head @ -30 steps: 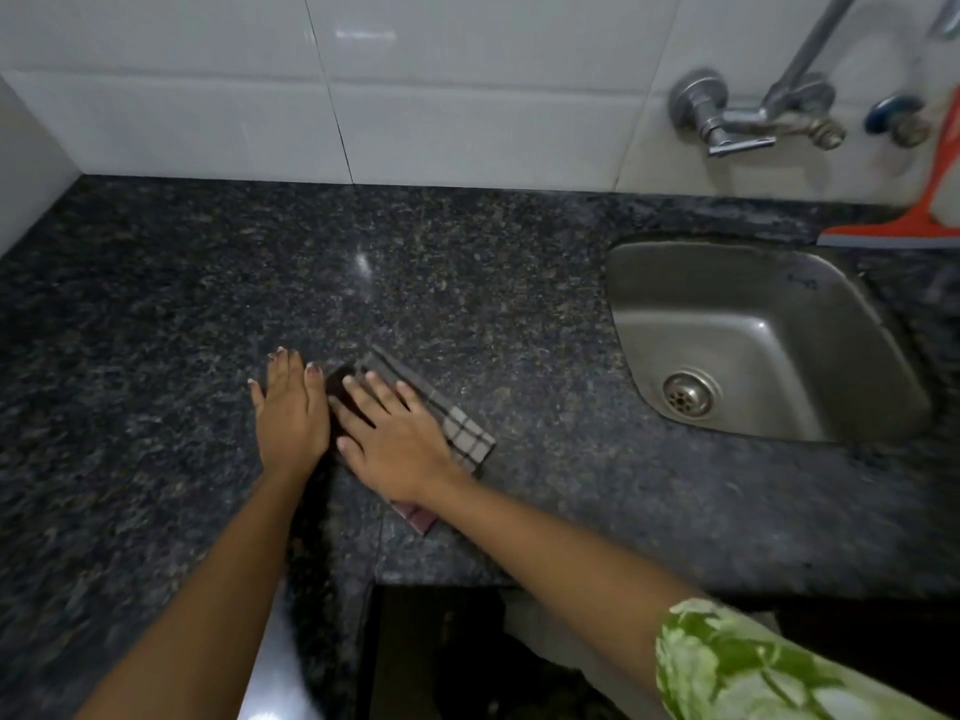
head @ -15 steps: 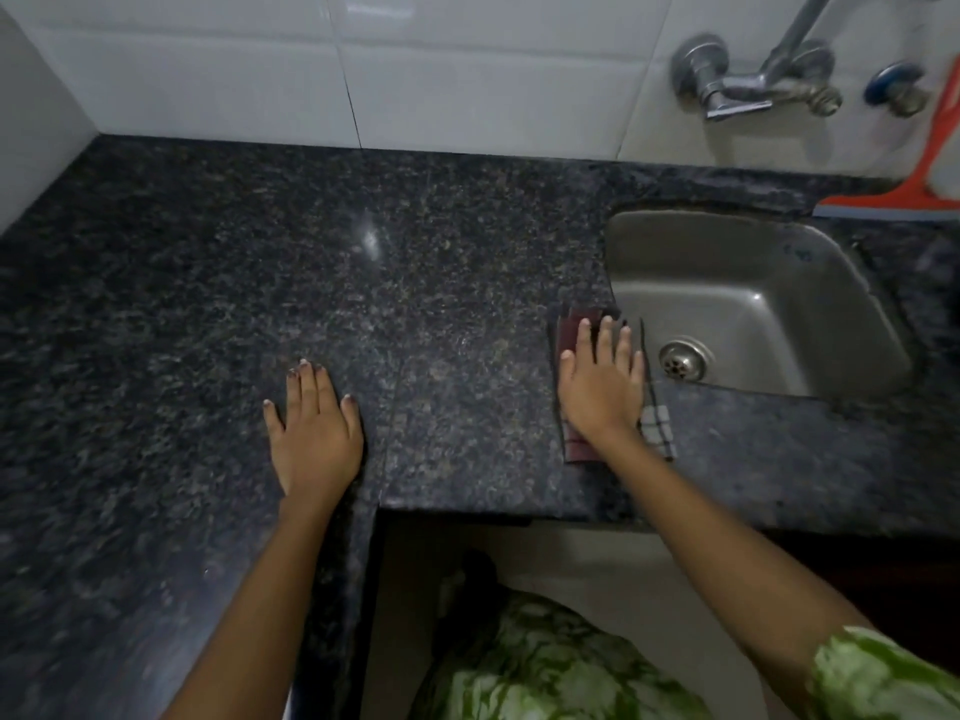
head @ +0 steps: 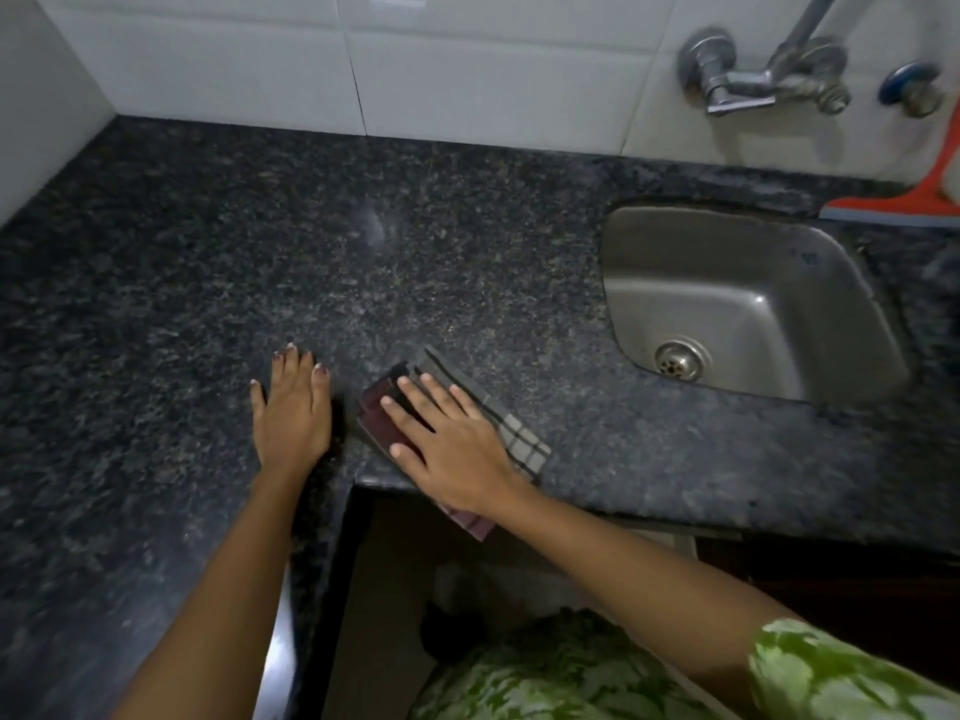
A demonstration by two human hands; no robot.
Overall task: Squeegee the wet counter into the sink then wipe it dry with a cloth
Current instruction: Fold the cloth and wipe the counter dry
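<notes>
At the counter's [head: 467,252] front edge, by its inner corner, the right hand [head: 447,444] pressed one checked cloth [head: 519,439] flat, fingers spread; the left hand [head: 293,413] lay flat just beside, fingers together. Farther back sat one sink [head: 753,304], one orange squeegee [head: 904,202] at its far rim, and one tap [head: 763,75] on the wall.

Home kitchen: granite counter [head: 415,262], steel sink [head: 737,304].

The cloth [head: 511,439] lies on the counter [head: 208,283] at its front edge, under the right hand [head: 447,444]. The left hand [head: 293,413] rests flat just left of it. The sink [head: 748,304] sits to the right, the squeegee [head: 904,200] behind it, the tap [head: 763,80] on the wall above.
</notes>
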